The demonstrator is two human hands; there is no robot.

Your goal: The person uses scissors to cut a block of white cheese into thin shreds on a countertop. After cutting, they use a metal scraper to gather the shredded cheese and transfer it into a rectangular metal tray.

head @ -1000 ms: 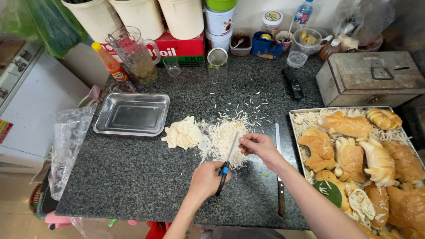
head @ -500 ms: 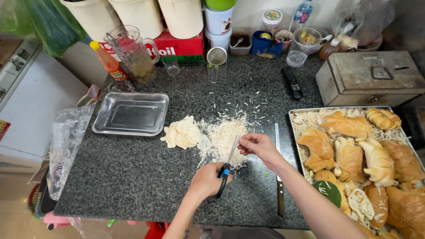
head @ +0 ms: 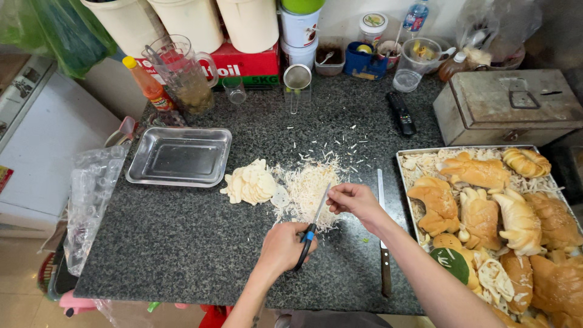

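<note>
Two hands work over the shreds (head: 306, 191): our left hand (head: 282, 248) grips scissors (head: 311, 228) just below that pile, our right hand (head: 352, 199) pinches something, perhaps a slice, at its right edge.

My only view is the head camera, looking steeply down from above the near edge of the granite desk (head: 170, 243), fairly close, facing the back wall.

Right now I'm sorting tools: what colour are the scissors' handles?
Black and blue, on the scissors; head view.
</note>
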